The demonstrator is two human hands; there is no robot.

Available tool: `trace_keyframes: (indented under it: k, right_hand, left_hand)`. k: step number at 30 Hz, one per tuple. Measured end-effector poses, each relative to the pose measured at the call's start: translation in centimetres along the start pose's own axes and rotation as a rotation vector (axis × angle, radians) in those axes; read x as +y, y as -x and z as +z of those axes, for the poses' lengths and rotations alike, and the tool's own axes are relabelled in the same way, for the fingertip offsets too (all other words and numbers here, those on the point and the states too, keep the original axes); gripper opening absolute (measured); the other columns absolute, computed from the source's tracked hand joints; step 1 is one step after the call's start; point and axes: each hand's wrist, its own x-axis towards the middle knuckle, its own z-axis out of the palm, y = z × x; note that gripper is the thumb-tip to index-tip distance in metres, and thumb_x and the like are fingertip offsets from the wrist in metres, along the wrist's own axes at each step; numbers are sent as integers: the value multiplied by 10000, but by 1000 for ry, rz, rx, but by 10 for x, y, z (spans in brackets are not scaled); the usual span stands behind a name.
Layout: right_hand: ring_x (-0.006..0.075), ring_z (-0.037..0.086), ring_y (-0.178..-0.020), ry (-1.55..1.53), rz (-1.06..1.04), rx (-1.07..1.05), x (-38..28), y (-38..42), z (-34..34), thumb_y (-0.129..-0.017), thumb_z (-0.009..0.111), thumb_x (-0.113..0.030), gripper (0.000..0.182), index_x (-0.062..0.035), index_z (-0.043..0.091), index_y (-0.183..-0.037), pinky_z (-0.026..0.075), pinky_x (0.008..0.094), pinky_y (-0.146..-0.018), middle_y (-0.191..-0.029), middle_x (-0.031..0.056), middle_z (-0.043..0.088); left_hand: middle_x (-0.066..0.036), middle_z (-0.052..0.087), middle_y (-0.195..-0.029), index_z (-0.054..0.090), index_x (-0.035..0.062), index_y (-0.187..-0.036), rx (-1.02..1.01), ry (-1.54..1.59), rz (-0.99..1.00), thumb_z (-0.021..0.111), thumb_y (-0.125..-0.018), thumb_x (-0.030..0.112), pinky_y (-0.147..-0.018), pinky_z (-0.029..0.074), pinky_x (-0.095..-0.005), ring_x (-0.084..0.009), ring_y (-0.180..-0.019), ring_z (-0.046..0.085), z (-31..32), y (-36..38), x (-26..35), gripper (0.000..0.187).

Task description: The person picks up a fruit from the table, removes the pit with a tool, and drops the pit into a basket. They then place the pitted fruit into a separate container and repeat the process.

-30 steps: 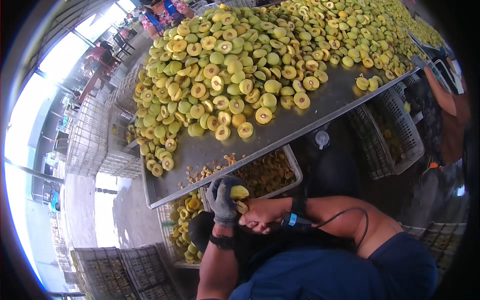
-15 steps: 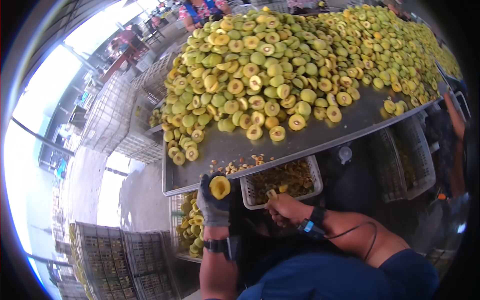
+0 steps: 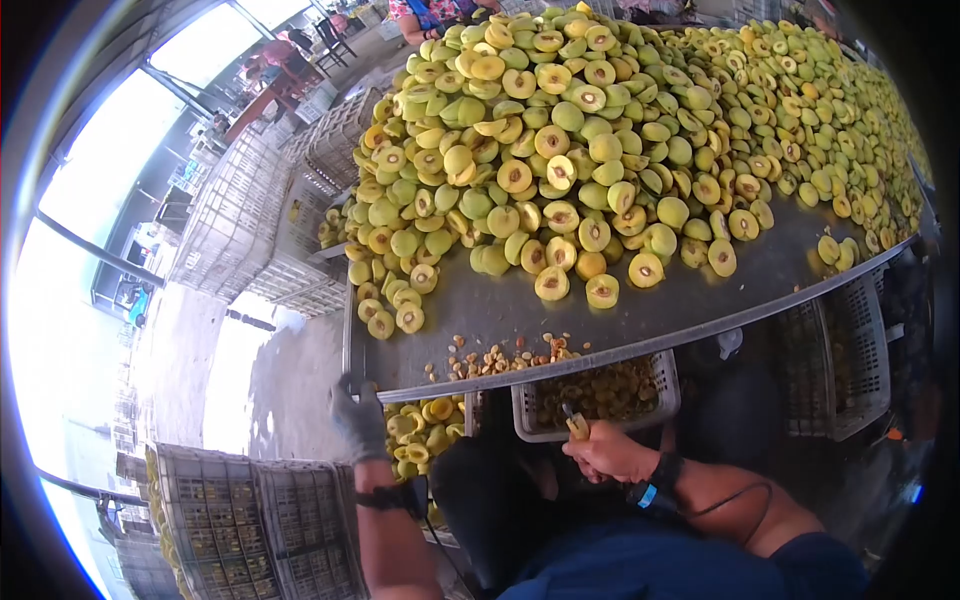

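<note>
My left hand (image 3: pixel 358 422), in a grey glove, is by the front left corner of the metal table (image 3: pixel 690 310). Its fingers point up and look apart, and no fruit shows in it. Just right of it, below the table edge, a crate holds yellow-green fruit halves (image 3: pixel 418 432). My bare right hand (image 3: pixel 612 452) is closed around a short tool (image 3: pixel 577 425) with a yellowish handle and a dark metal tip. That tip points up toward a white plastic basket (image 3: pixel 525 415) of pits and scraps under the table edge.
A large heap of halved stone fruit (image 3: pixel 560 170) covers much of the table. Loose pits (image 3: pixel 500 360) lie along its front edge. Stacked crates (image 3: pixel 215 520) stand at lower left, more crates (image 3: pixel 230 225) behind. A co-worker (image 3: pixel 430 18) is across the table.
My left hand has moved left and slightly down, and the hollowed fruit half it held no longer shows. My right hand has shifted a little right and down with the tool. The view has turned left.
</note>
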Motion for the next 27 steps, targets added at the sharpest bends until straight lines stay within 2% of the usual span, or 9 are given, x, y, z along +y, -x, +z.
trace_keyframes:
  k: [2,4,8,11,14,17,21,24,27]
  right_hand:
    - [126,466,-431,4,-29,-11,-4,-2,4,-1002,609,-131,204,-54,520,-835,363,311,-393,-577,32,499]
    - [122,462,-430,34,-28,-4,-15,-2,8,-1008,598,-104,170,-59,527,-860,352,310,-390,-600,31,511]
    - [151,519,-483,95,-50,4,-23,-6,8,-990,618,-121,120,-42,567,-917,416,346,-450,-667,54,566]
    - [256,628,-634,293,-229,47,-27,-5,9,-954,647,-153,161,-8,592,-996,503,417,-613,-774,124,649]
    - [394,674,-832,467,-459,111,-36,-3,6,-918,660,-176,247,17,597,-1058,521,478,-783,-907,210,691]
    - [512,651,-947,535,-534,140,-60,8,11,-916,638,-180,269,29,598,-1082,519,514,-826,-962,293,677]
    - [465,681,-954,553,-636,221,-68,24,9,-934,634,-195,282,47,590,-1073,523,476,-829,-961,285,686]
    - [457,685,-964,599,-586,255,-64,31,5,-929,639,-186,290,52,595,-1088,528,468,-837,-969,285,690]
    - [450,687,-985,643,-506,253,-66,45,4,-925,645,-177,294,54,595,-1100,533,467,-849,-985,283,696]
  left_hand:
    - [-215,743,-1023,703,-23,-1180,-222,209,-124,727,-873,213,-891,549,-457,-368,-1008,713,28,-39,49,388]
    - [-207,744,-1016,713,-7,-1174,-282,-29,131,729,-872,214,-892,559,-458,-356,-1001,719,69,-65,59,375]
    - [-181,757,-1014,720,0,-1170,-579,-94,-16,775,-845,203,-801,588,-397,-289,-867,741,148,-89,35,387]
    - [-144,757,-1060,702,-10,-1199,-728,193,-144,795,-812,85,-745,593,-331,-195,-796,728,139,-72,42,409]
    - [-114,743,-1069,699,-22,-1213,-818,567,-297,742,-822,-14,-784,586,-325,-166,-863,707,74,-23,125,394]
    - [-101,722,-1109,693,-29,-1240,-867,694,-173,706,-812,-71,-852,575,-331,-174,-959,694,37,24,178,431]
    - [-133,727,-1146,698,3,-1260,-871,648,9,709,-796,-62,-929,549,-336,-215,-1026,700,16,83,220,469]
    - [-90,727,-1116,682,-21,-1287,-853,588,62,715,-835,-17,-875,562,-302,-154,-988,681,6,109,236,454]
    - [-135,749,-1084,722,-5,-1217,-790,513,116,749,-819,30,-893,558,-338,-192,-969,704,-1,122,244,401]
